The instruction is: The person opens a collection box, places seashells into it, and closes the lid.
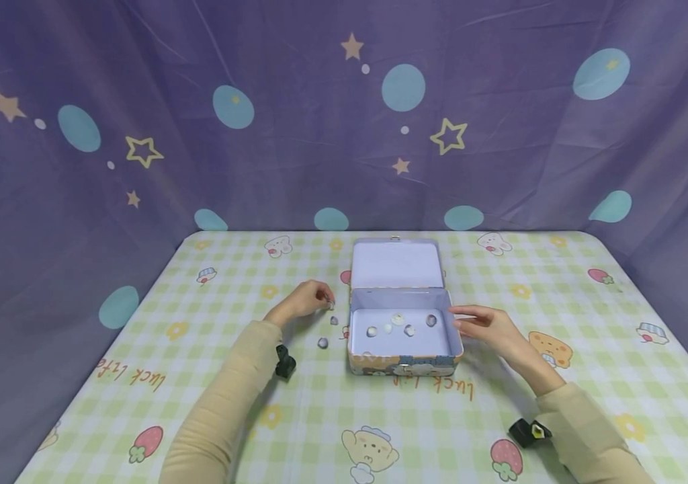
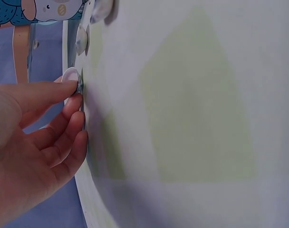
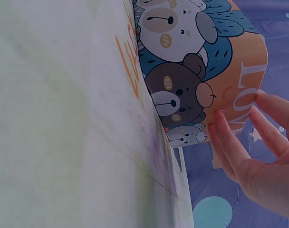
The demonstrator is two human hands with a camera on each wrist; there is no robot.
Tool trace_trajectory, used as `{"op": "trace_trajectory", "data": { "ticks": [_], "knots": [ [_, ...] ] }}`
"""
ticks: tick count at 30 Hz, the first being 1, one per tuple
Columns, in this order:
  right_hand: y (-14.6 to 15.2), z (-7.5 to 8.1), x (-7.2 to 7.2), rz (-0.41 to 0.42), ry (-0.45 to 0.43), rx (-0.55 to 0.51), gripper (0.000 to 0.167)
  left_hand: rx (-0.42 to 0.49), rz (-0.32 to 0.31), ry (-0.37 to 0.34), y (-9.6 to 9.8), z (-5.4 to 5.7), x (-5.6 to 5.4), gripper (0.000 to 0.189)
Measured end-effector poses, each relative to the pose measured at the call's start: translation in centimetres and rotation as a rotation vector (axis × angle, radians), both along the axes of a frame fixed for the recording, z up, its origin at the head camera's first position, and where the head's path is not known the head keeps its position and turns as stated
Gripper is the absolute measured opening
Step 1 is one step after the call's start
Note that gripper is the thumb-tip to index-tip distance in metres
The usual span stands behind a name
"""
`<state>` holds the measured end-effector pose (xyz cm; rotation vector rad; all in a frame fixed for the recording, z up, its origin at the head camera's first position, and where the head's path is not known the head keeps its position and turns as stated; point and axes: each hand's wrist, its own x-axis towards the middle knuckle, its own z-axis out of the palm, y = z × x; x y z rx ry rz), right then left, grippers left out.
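Observation:
In the head view, my left hand (image 1: 308, 299) is left of an open tin box (image 1: 406, 365), low over the table. Its thumb and forefinger pinch a small pale seashell (image 2: 71, 75), partly covered by the fingertips in the left wrist view. Two loose seashells, a nearer one (image 1: 322, 343) and a farther one (image 1: 334, 320), lie between that hand and the box. Several more seashells (image 1: 409, 330) are spread over the box floor. My right hand (image 1: 492, 328) touches the box's right wall and rim, its fingers fairly straight against the printed side (image 3: 235, 85).
The box lid (image 1: 397, 264) is hinged up, leaning back on the far side. A checked cloth (image 1: 295, 430) with cartoon prints covers the table. Behind the table's far edge hangs a purple curtain (image 1: 320, 148). Black wrist devices (image 1: 285, 363) hang under both sleeves.

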<state>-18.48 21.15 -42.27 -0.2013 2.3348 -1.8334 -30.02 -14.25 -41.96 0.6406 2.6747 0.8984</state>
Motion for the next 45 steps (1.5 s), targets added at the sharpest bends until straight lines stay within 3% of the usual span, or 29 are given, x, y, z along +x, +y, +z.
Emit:
{"op": "trace_trajectory", "data": {
  "ticks": [24, 35, 45],
  "knots": [
    [-0.1, 0.1, 0.0, -0.003, 0.002, -0.003, 0.048, 0.040, 0.007, 0.060, -0.2, 0.1, 0.4, 0.008],
    [-0.1, 0.1, 0.0, 0.002, -0.003, -0.015, 0.049, 0.092, 0.028, 0.111, -0.1, 1.5, 1.0, 0.009],
    [0.0, 0.1, 0.1, 0.001, 0.004, -0.001, 0.048, 0.131, -0.001, 0.171, 0.4, 2.8, 1.7, 0.006]
  ]
}}
